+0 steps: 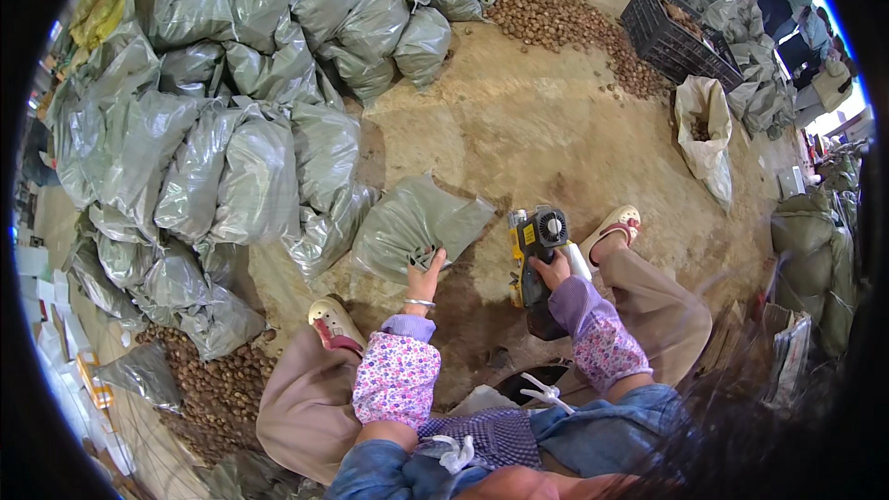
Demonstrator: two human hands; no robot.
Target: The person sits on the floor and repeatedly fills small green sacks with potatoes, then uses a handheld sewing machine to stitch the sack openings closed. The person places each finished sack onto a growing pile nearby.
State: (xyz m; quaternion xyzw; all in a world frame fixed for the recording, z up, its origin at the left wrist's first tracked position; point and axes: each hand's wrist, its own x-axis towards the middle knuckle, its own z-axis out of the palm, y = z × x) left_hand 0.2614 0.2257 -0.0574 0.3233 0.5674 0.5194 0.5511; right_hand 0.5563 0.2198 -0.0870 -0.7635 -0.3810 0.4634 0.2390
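Note:
A grey-green plastic woven sack (417,222) lies on the floor in front of me, left of centre. My left hand (425,278) grips its gathered mouth. To the right, my right hand (552,269) is closed around the handle of a black and yellow handheld power tool (545,236), which looks like a portable bag-closing sewing machine. A white part, perhaps a thread cone, shows at the tool's right side. The tool is apart from the sack. Floral sleeve covers are on both forearms.
Full grey-green sacks (257,173) are stacked at the left. Brown nut-like produce (555,21) lies loose at the top right and lower left (215,382). A black crate (674,35) and an open pale sack (705,125) stand at the right. Several people (799,28) are far right.

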